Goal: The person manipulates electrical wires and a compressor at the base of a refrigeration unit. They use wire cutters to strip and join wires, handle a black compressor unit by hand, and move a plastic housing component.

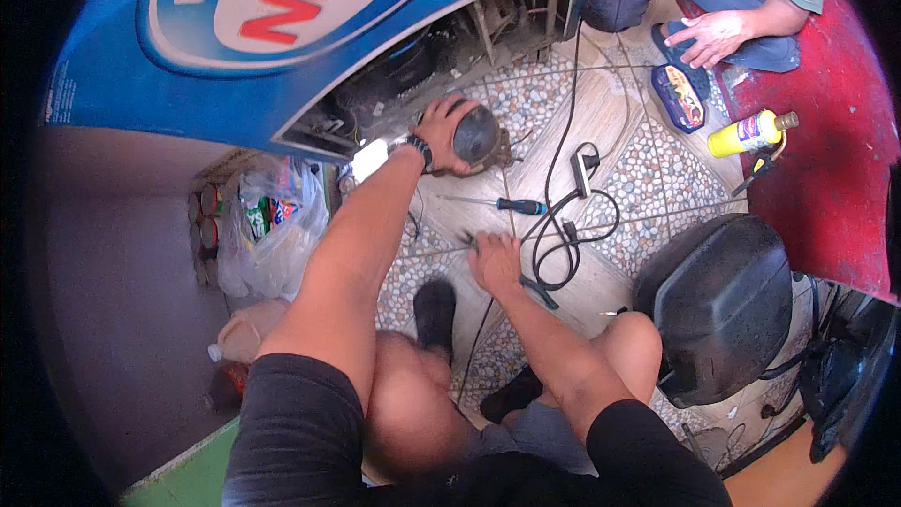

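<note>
My left hand [443, 138] is wrapped round the side of a dark, dome-shaped metal part [477, 136], which looks like a small compressor. That part sits on the floor by the low opening of a blue freezer, with small fittings sticking out at its right. Lower down, close to the floor, my right hand [496, 263] is closed round a pair of pliers [541, 294]. Dark handle ends show below the palm, while the jaw end by the fingertips is mostly hidden. Between the hands lies a screwdriver [519, 207] with a blue and black handle.
The blue freezer [103, 84] stands at upper left. A black cable with an extension socket [582, 174] coils right of the screwdriver. Further right are a yellow bottle [748, 134], a dark oval tub [679, 97] and a large black case [718, 310]. Another person's hand [713, 38] rests at upper right.
</note>
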### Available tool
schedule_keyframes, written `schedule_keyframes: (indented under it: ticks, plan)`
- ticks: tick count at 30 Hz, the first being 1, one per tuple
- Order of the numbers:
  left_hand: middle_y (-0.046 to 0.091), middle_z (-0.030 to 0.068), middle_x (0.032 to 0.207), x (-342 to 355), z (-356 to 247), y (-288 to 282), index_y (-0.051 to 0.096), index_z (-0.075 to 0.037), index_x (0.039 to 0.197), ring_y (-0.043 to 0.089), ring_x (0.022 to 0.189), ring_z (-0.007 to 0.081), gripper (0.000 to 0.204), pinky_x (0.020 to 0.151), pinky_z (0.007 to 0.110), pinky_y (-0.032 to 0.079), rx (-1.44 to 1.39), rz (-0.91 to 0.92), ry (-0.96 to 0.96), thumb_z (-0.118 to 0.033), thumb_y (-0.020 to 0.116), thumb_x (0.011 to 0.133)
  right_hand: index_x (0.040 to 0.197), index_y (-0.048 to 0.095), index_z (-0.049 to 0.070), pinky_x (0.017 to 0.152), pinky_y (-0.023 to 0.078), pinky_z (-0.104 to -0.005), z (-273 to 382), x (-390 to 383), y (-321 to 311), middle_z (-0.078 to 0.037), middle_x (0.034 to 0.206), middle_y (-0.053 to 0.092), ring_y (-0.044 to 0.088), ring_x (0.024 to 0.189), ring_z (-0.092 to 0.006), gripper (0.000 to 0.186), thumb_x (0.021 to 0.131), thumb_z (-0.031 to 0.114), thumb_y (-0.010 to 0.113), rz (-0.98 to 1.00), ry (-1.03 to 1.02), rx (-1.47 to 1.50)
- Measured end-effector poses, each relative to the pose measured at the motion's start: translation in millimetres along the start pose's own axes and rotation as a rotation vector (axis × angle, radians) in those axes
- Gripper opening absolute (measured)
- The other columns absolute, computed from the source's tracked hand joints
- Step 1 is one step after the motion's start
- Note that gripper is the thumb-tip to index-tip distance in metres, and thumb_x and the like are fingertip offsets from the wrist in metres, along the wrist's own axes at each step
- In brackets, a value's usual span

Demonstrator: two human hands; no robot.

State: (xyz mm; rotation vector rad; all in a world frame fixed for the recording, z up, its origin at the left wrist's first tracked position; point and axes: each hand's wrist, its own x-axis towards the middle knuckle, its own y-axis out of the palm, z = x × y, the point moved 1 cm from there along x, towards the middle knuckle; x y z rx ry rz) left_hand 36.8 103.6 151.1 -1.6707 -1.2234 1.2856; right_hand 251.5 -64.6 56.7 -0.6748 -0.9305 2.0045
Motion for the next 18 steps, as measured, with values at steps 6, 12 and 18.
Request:
schedule_keyframes:
  ticks: [6, 12, 18]
  plan:
    - [0.024, 0.0147, 0.160, 27.9, 12.2, -4.6, 0.027, -0.029, 0.153, 0.023, 0.146, 0.0419, 0.130, 0.118, 0.053, 0.030, -0.082, 0.060, 0.084, -0.036, 0.096, 0.043, 0.111, 0.057, 0.007, 0.068, 0.047, -0.0393, -43.0, 40.2, -4.3, -0.016, 0.087, 0.065, 0.061, 0.075, -0.0295, 0.024, 0.100, 0.028, 0.051, -0.154, 0.505, 0.803]
    - [0.027, 0.0167, 0.158, 44.7, 38.0, -6.9, 0.027, -0.026, 0.155, 0.025, 0.144, 0.0439, 0.132, 0.119, 0.052, 0.027, -0.150, 0.088, 0.108, -0.036, 0.095, 0.042, 0.100, 0.062, 0.000, 0.078, 0.047, -0.0407, -108.3, 76.4, -56.8, -0.015, 0.087, 0.065, 0.062, 0.085, -0.0292, 0.046, 0.100, 0.045, 0.052, 0.144, 0.409, 0.644]
    - [0.028, 0.0153, 0.158, 57.4, 46.5, -15.1, 0.027, -0.019, 0.155, 0.026, 0.143, 0.0448, 0.133, 0.119, 0.052, 0.028, -0.197, 0.121, 0.107, -0.040, 0.094, 0.042, 0.107, 0.062, 0.005, 0.076, 0.048, -0.0469, -132.8, 133.4, -89.0, -0.027, 0.085, 0.063, 0.067, 0.082, -0.0311, 0.040, 0.098, 0.043, 0.056, 0.190, 0.168, 0.395]
